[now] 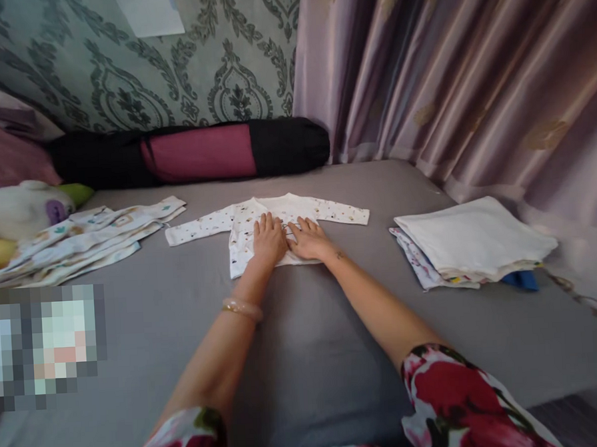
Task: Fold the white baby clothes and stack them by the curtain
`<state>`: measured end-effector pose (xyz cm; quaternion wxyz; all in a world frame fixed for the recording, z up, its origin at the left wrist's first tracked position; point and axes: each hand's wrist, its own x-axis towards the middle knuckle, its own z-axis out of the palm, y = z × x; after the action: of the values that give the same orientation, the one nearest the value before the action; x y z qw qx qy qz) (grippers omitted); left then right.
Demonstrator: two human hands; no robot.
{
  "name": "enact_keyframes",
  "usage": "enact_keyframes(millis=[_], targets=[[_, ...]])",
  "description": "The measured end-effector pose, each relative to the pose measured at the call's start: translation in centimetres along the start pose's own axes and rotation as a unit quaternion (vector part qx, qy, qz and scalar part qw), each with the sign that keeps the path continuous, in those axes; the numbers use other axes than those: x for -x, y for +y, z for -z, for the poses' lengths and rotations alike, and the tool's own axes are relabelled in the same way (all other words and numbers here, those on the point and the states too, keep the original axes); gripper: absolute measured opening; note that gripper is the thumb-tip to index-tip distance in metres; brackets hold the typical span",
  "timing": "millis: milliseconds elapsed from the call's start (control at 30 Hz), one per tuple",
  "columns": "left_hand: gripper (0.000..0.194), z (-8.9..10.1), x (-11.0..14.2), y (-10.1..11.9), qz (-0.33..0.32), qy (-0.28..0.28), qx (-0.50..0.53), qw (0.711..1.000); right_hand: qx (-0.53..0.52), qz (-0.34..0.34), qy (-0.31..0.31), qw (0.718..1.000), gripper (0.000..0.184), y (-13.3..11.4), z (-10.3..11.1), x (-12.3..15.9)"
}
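A small white baby shirt [243, 230] with a scattered print lies spread on the grey bed sheet [304, 336], its two sleeves stretched out to the sides. My left hand [269, 240] rests flat on the shirt's body, fingers extended and pointing away from me. Beside it, my right hand [306, 238] also presses flat on the shirt, its fingers spread and angled to the left. The two hands nearly touch at the middle of the shirt and cover part of its front. Neither hand grips anything.
Folded cloths [474, 237] are stacked at the right. On the left lie loose printed clothes [94, 237] and a white plush toy [25, 210]. A black and pink bolster [199, 152] runs along the wall; a curtain [370, 66] hangs at the right. The lower left is pixelated.
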<state>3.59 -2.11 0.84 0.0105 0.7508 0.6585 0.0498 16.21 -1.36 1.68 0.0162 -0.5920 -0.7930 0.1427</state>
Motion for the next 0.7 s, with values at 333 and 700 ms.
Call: enact_keyframes(millis=[333, 700], targets=[[0.062, -0.4, 3.0, 4.1, -0.028, 0.022, 0.045, 0.998, -0.1, -0.06, 0.113, 0.987, 0.032, 5.7, 4.5, -9.1], [0.076, -1.2, 3.0, 3.9, -0.003, 0.012, 0.062, 0.998, -0.045, -0.076, 0.099, 0.991, 0.025, 3.7, 2.2, -15.0]])
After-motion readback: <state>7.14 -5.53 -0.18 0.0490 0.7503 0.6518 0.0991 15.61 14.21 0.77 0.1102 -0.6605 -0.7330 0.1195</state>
